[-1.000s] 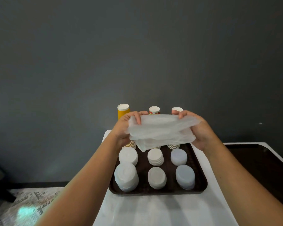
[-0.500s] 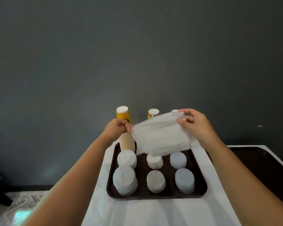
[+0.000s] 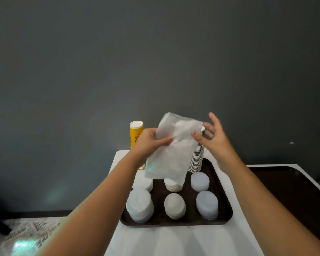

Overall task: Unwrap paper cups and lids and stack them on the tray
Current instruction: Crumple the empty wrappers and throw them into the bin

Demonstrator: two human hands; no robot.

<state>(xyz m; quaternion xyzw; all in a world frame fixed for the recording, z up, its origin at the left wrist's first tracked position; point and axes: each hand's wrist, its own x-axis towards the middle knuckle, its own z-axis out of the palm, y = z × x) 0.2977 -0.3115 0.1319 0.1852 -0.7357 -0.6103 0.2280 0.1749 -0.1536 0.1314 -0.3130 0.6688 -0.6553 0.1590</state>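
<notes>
Translucent white plastic, an emptied wrapper, hangs above the far half of the tray, its long axis running from upper right down to lower left. The left hand has it in a pinching grip near the upper edge, thumb across the front; the right hand sits just beside the wrapper's right edge, fingers spread and relaxed, thumb tip touching or nearly touching the film, grasping nothing as far as can be seen. So the wrapper lies left of the right hand and is carried by the left alone. On the tray stand six lid stacks in two rows, with cup stacks behind them, partly hidden by the film; a yellow cup stack rises at far left. The tray rests on a white counter. Unwrapping looks done; likely the wrapper only needs setting aside, the left hand being the one placed to do it.
</notes>
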